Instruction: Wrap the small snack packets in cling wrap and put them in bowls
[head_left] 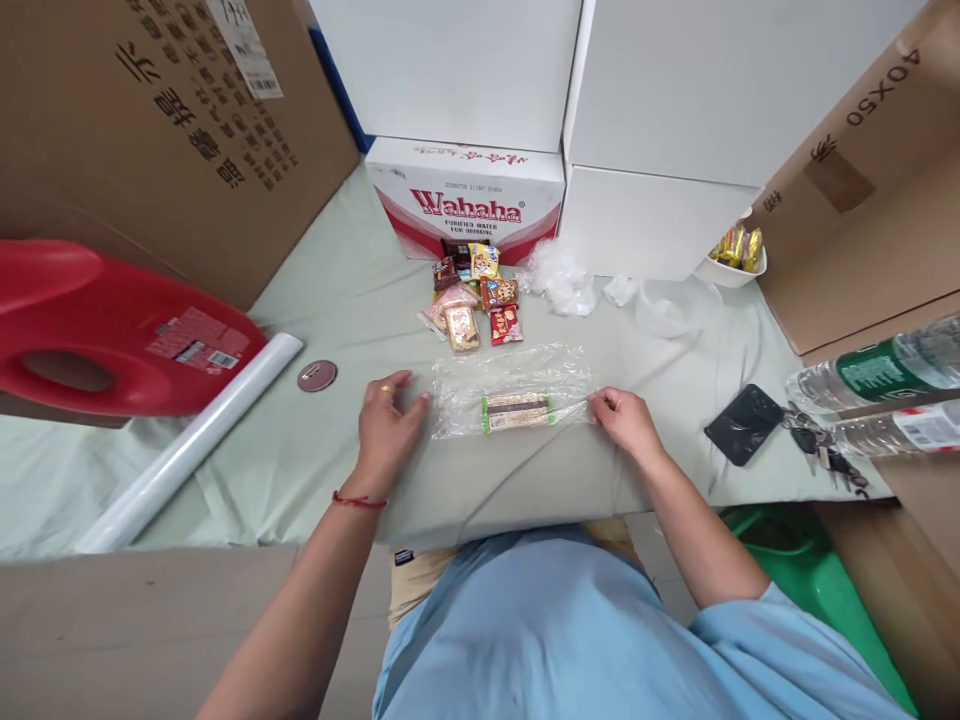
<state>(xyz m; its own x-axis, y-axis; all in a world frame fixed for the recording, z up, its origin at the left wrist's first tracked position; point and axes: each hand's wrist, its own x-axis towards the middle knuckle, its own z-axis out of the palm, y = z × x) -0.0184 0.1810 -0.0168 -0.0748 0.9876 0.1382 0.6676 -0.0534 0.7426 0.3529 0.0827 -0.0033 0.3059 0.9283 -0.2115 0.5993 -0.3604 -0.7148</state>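
A sheet of clear plastic film [457, 400] lies spread on the table in front of me. On it, or under a layer of it, is a wrapped snack bar [517, 411] with green ends and a dark middle band. My right hand [624, 418] pinches the film's right edge, pulling creases into it. At the left edge, my left hand [390, 425] rests on the cloth with thumb and index finger apart, its other fingers partly hidden. Behind the film sits a small pile of wrapped snacks [499, 293], beyond both hands.
At left are a red jug [135, 325], a white film roll [202, 435] and a round brown disc [317, 376]. A Wahaha carton [469, 195] and crumpled plastic [561, 278] stand behind. At right lie a black wallet-like item [744, 424], keys [821, 452] and plastic bottles [885, 370].
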